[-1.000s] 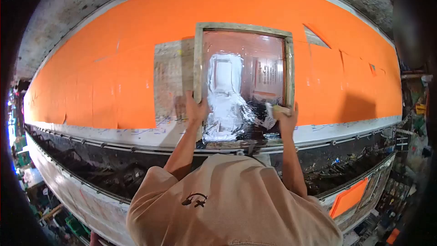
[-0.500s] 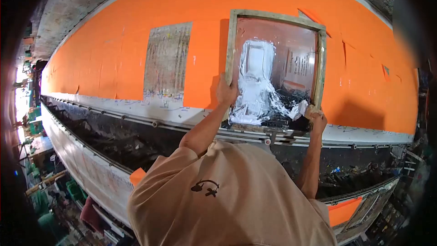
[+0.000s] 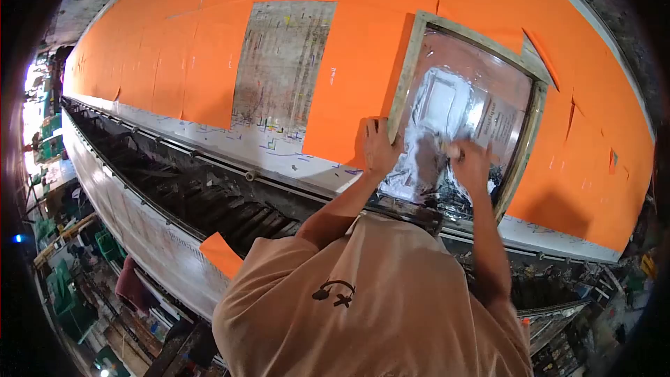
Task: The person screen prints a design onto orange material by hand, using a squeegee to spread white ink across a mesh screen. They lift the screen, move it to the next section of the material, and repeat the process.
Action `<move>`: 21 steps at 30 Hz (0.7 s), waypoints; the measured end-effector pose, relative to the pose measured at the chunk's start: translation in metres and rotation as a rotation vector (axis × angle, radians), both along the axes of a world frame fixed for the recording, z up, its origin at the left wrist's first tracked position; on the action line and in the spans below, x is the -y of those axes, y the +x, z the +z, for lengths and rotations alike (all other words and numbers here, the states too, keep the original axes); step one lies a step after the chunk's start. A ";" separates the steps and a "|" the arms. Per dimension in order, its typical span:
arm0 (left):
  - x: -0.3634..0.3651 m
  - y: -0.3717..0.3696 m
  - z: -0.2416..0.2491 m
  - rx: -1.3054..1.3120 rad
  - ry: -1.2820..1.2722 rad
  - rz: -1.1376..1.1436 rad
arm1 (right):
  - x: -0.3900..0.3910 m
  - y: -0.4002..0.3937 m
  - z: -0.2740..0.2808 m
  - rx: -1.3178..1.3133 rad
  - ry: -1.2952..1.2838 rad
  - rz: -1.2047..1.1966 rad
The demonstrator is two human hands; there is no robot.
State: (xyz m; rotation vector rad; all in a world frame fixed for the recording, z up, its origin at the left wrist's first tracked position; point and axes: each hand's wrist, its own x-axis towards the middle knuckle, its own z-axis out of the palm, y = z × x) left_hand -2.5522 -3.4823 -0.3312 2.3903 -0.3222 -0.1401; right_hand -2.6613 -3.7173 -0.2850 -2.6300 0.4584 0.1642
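Note:
A wooden-edged screen printing frame lies tilted on the orange sheet. White ink is smeared over its glossy mesh, around a pale rectangular patch and down to the lower edge. My left hand grips the frame's left bar near the bottom corner. Over the lower middle of the mesh, within the white smear, is my right hand, fingers curled and slightly blurred. What it holds is hidden by the fingers. Small dark print shows through the mesh at right.
A bare, ink-stained rectangle breaks the orange covering left of the frame. A rail runs along the table's near edge, with a dark gap below it. Behind me is another long white table. An orange flap sticks up there.
My right hand has left the frame's right side and moved left onto the inked mesh. The white smear's lower part looks altered. The view has turned, and the frame appears farther right and more tilted.

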 end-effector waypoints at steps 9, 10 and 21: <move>0.000 0.005 -0.011 -0.056 -0.014 0.023 | -0.036 0.074 -0.026 0.227 -0.258 0.066; 0.002 0.004 -0.011 -0.071 -0.040 0.012 | -0.040 0.060 -0.020 0.211 -0.285 0.061; 0.006 0.003 0.015 -0.185 -0.085 0.096 | -0.014 0.114 -0.016 0.416 -0.140 -0.037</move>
